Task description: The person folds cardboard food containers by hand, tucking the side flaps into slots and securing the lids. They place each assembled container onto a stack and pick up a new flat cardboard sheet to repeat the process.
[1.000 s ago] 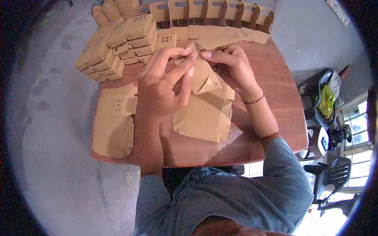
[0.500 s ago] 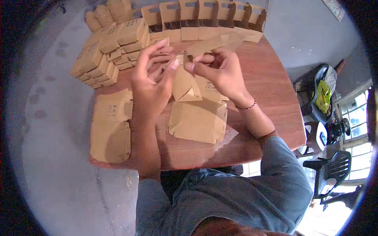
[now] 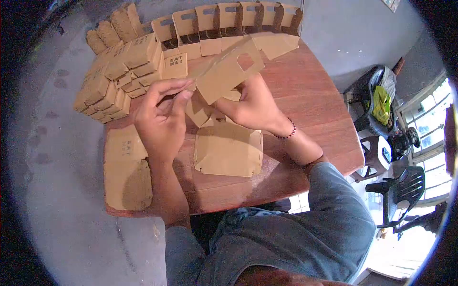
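Note:
A brown cardboard carrier (image 3: 219, 78) with a cut-out handle hole is partly folded and held above the table. At its left edge, my left hand (image 3: 164, 121) pinches the card between thumb and fingers. My right hand (image 3: 255, 105) grips it from the right, with the thumb on a lower panel and the other fingers hidden behind the card. Beneath the hands, an unfolded cardboard box (image 3: 229, 150) lies on the wooden table. A second flat box blank (image 3: 126, 174), printed with lettering, lies left of my left forearm.
Several closed boxes (image 3: 138, 52) are stacked at the back left, beside a small printed box (image 3: 175, 66). Along the far edge stands a row of handled carriers (image 3: 207, 24). Rolled brown shapes (image 3: 126, 21) sit behind the stack. A dark plastic chair (image 3: 400, 195) stands right of the table (image 3: 319, 114).
The carrier has turned and opened out, so its handle hole now faces me. My left hand moved down and left to its edge; my right hand dropped slightly. The view shifted a little.

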{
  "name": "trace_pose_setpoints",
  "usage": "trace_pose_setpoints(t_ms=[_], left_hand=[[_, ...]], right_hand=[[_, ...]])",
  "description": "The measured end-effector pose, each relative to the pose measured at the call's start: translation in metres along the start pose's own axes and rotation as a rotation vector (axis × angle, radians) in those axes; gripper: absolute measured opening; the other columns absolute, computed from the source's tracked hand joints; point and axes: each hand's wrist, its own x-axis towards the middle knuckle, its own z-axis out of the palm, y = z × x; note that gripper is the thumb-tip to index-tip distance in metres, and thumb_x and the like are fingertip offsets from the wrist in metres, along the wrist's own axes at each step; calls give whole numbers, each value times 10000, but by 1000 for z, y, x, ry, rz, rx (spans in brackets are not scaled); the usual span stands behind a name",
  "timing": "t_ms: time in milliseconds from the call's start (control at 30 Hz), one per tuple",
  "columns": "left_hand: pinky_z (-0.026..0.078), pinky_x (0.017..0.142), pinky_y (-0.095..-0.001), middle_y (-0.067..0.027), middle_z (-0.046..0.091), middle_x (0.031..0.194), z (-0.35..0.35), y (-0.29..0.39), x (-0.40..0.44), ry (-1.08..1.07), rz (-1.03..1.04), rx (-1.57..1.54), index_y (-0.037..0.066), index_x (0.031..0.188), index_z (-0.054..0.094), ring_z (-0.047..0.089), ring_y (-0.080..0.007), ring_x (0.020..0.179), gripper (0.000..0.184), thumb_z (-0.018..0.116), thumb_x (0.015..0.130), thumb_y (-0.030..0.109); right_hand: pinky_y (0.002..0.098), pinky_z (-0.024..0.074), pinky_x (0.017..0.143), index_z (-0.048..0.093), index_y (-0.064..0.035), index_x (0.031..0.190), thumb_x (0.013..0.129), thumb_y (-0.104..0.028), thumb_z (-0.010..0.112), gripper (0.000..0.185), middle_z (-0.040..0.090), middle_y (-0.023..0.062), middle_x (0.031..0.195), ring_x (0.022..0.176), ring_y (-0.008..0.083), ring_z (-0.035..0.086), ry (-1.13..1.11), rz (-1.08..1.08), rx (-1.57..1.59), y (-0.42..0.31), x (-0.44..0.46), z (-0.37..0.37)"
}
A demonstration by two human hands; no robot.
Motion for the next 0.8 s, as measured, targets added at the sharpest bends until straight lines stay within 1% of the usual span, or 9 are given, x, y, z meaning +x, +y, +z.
trace_pose_setpoints(t_ms=[133, 200, 233, 333, 433, 500, 533, 600, 800], left_hand=[[554, 861, -269, -160, 698, 1025, -8, -1, 0, 61, 0, 38, -71, 1022, 605, 680, -168, 947, 157, 635, 868, -84], [547, 847, -264, -151, 706, 1009, -10, -3, -1, 103, -4, -100, -66, 983, 621, 682, -163, 931, 121, 652, 866, -62], [547, 847, -264, -151, 706, 1009, -9, -1, -1, 103, -2, -98, -66, 983, 621, 682, -163, 931, 121, 652, 866, -62], [546, 841, -267, -155, 704, 1017, -4, 5, -1, 31, 19, 106, -77, 985, 633, 680, -169, 931, 125, 666, 871, -38], [549, 848, -272, -147, 702, 1024, -1, 5, 2, -34, -52, 127, -87, 998, 654, 673, -159, 928, 141, 672, 883, -7], [553, 843, -271, -126, 701, 1020, -2, 5, 2, -44, -123, -161, -86, 1026, 669, 664, -145, 921, 170, 678, 893, 20], [553, 843, -271, -126, 701, 1020, -4, 2, 3, -40, -123, -155, -86, 1026, 669, 664, -145, 921, 170, 678, 893, 20], [555, 835, -264, -109, 699, 1017, -7, -4, 5, -25, -121, -115, -90, 999, 681, 659, -135, 911, 157, 677, 899, 32], [554, 791, -258, -98, 695, 945, -4, 3, 3, -43, -140, -78, -66, 962, 693, 652, -124, 879, 115, 678, 892, 24]], right_hand=[[406, 546, 808, 674, 6, 1011, 757, -116, 663, 282, 699, 185, 905, 899, 383, 683, 1, 49, -88, 0, -1, -2], [301, 532, 759, 616, 25, 1088, 791, -8, 668, 303, 667, 67, 982, 905, 115, 630, -14, -54, -198, 2, -2, -4], [301, 532, 759, 616, 25, 1088, 791, -8, 668, 303, 667, 67, 982, 905, 115, 630, -12, -55, -196, 4, -3, -4], [296, 524, 712, 644, 9, 1055, 785, -17, 673, 273, 672, 69, 942, 849, 119, 637, -27, -122, -296, 8, -4, -2], [304, 523, 686, 675, 0, 1001, 804, -15, 649, 199, 682, 80, 903, 806, 145, 644, -28, -5, -125, 2, 0, -6], [315, 532, 708, 688, 9, 962, 815, -8, 622, 162, 698, 95, 902, 823, 177, 663, -48, 62, -78, 2, 1, -6], [315, 532, 708, 688, 9, 962, 815, -8, 622, 162, 698, 95, 902, 823, 177, 663, -52, 60, -73, 1, 2, -5], [394, 540, 802, 707, -7, 947, 795, -68, 607, 191, 705, 182, 949, 881, 351, 683, -27, -61, -114, -2, 1, -2], [403, 538, 781, 704, -13, 945, 784, -54, 610, 190, 697, 197, 933, 875, 389, 665, 14, -190, -230, 3, -2, 2]])
